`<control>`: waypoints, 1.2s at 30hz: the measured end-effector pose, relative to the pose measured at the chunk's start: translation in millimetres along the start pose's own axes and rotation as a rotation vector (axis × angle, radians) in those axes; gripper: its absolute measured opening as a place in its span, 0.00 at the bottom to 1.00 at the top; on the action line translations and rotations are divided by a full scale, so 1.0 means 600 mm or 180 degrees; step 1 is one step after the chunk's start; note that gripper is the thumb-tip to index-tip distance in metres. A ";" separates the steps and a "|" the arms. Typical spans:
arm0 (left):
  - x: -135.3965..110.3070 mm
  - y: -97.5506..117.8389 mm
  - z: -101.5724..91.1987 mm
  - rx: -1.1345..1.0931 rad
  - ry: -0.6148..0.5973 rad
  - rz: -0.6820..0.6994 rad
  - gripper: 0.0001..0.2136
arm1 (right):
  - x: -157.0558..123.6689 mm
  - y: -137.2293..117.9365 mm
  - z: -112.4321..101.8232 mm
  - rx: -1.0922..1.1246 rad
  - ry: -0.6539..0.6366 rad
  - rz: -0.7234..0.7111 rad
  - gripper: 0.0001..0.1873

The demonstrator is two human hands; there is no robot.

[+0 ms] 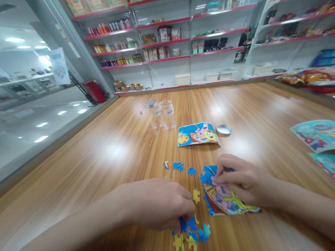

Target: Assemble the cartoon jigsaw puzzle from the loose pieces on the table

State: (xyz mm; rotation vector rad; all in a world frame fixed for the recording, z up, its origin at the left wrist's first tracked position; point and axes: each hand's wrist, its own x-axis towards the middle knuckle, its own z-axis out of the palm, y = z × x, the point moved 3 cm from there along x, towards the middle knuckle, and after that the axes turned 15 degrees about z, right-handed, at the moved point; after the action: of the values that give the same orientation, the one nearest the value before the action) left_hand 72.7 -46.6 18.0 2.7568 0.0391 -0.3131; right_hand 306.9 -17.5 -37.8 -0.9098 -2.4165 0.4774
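Observation:
My left hand (168, 203) reaches down over a loose group of jigsaw pieces, its thumb and fingers closed about a blue jigsaw piece (183, 224); the grip is partly hidden. Beside it lie a blue-green piece (204, 232) and a yellow piece (177, 243). My right hand (242, 177) is closed over the partly joined jigsaw puzzle (226, 202), fingertips at its upper part; whatever they pinch is hidden. Between the hands lies another yellow piece (196, 195). Farther up are two blue pieces (178, 166) (191, 171) and a yellow-red piece (166, 164).
A cartoon picture sheet (198, 134) lies beyond the puzzle, beside a metal lid (224, 129). Two clear jars, one lidded (155, 115) and one uncovered (167, 116), stand farther back. More picture sheets (322, 135) lie at right. Stocked shelves (163, 24) line the wall.

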 end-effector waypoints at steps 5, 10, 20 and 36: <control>-0.008 -0.002 -0.009 -0.0149 -0.0017 -0.0169 0.04 | 0.001 -0.001 0.000 0.0005 -0.0005 0.0009 0.17; -0.025 -0.008 -0.006 -0.0404 -0.0436 -0.0832 0.07 | 0.001 -0.005 -0.003 0.0006 -0.0014 0.0010 0.17; -0.013 0.000 0.002 0.0057 -0.0384 -0.0880 0.15 | 0.002 -0.001 -0.001 0.0031 -0.0018 -0.0008 0.18; -0.012 -0.010 0.007 -0.0311 -0.0295 -0.0992 0.11 | 0.000 -0.003 0.000 0.0019 0.0007 0.0021 0.17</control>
State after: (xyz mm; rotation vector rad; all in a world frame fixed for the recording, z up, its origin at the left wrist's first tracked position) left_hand 64.4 -42.5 13.5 2.6311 0.4507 -0.5060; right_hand 306.2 -18.8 -36.9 -0.9157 -2.4094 0.4856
